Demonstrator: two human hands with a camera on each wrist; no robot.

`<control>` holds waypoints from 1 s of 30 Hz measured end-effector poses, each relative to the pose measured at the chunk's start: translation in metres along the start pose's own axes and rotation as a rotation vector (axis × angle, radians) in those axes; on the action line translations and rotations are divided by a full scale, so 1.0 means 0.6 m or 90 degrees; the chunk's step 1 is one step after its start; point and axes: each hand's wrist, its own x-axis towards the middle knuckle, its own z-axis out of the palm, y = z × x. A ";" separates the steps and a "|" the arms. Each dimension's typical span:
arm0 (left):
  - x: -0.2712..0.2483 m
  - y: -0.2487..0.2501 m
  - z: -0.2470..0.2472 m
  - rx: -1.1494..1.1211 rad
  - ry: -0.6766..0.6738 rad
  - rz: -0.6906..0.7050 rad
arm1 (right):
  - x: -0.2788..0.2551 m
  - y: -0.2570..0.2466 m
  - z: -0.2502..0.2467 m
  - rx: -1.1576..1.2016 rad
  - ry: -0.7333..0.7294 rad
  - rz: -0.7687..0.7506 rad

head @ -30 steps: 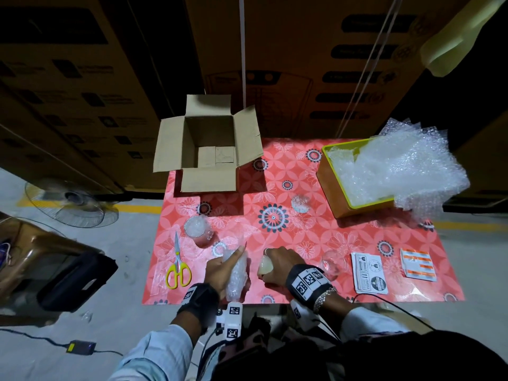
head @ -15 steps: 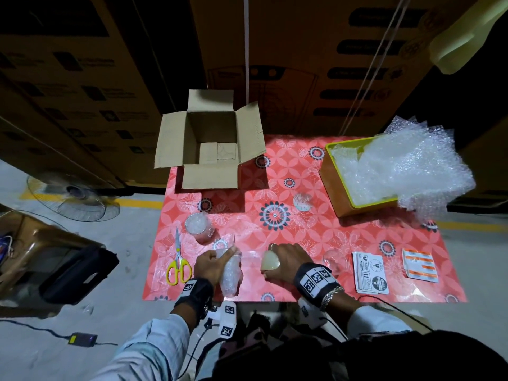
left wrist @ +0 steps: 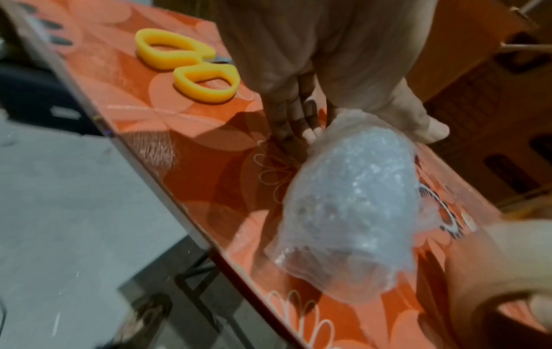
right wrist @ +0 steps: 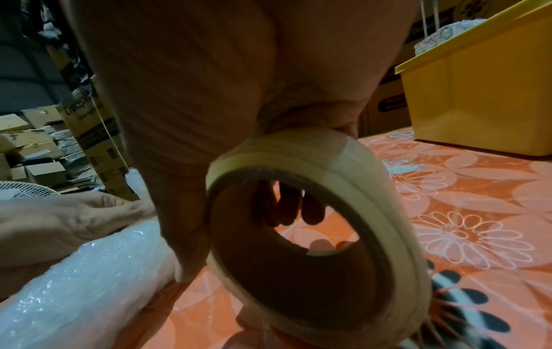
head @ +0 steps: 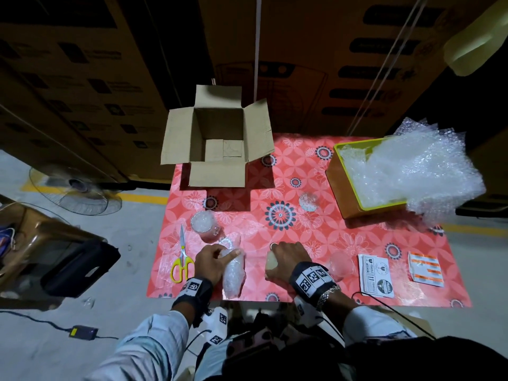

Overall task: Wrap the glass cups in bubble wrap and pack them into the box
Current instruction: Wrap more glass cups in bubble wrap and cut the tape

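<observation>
A glass cup rolled in bubble wrap (head: 233, 270) (left wrist: 352, 212) (right wrist: 89, 271) lies on the red flowered tablecloth (head: 302, 237) near the front edge. My left hand (head: 213, 259) (left wrist: 373, 133) holds its far end, fingers on one side and thumb on the other. My right hand (head: 286, 257) (right wrist: 269, 94) grips a roll of pale tape (head: 271, 264) (right wrist: 343, 165) standing on edge just right of the bundle. The open cardboard box (head: 220, 171) stands at the back left. Three unwrapped cups (head: 203, 222) (head: 308, 202) (head: 339, 266) stand on the cloth; two have wrap stuffed inside.
Yellow-handled scissors (head: 181, 257) (left wrist: 191, 68) lie left of my left hand. A yellow tub (head: 343, 188) (right wrist: 477, 94) heaped with bubble wrap (head: 412, 171) stands at the back right. Fragile labels (head: 375, 276) and orange stickers (head: 424, 270) lie front right. A floor fan (head: 74, 188) stands to the left.
My left hand has laid the wrapped cup flatter on the table and slid toward its far end. The right hand with the tape roll has hardly moved.
</observation>
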 end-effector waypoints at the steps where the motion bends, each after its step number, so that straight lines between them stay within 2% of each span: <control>1: 0.000 0.002 -0.001 0.016 -0.003 0.008 | 0.001 -0.001 0.002 -0.004 0.001 0.002; 5: -0.005 0.004 -0.003 0.076 -0.005 0.027 | 0.003 -0.004 0.004 -0.012 -0.004 0.012; 10: -0.001 -0.015 -0.003 0.083 -0.008 0.007 | -0.002 0.002 -0.003 -0.016 -0.015 0.017; 16: -0.016 -0.004 -0.005 0.082 0.037 -0.024 | -0.010 0.016 -0.012 -0.020 -0.024 -0.018; 22: -0.061 -0.004 -0.046 0.039 0.128 -0.127 | -0.033 0.025 -0.035 0.034 0.060 -0.067; 26: -0.089 -0.037 -0.105 0.068 0.210 -0.218 | -0.061 -0.002 -0.061 0.153 0.141 -0.139; 30: -0.068 -0.077 -0.138 0.118 0.187 -0.285 | -0.081 -0.047 -0.067 0.206 0.149 -0.178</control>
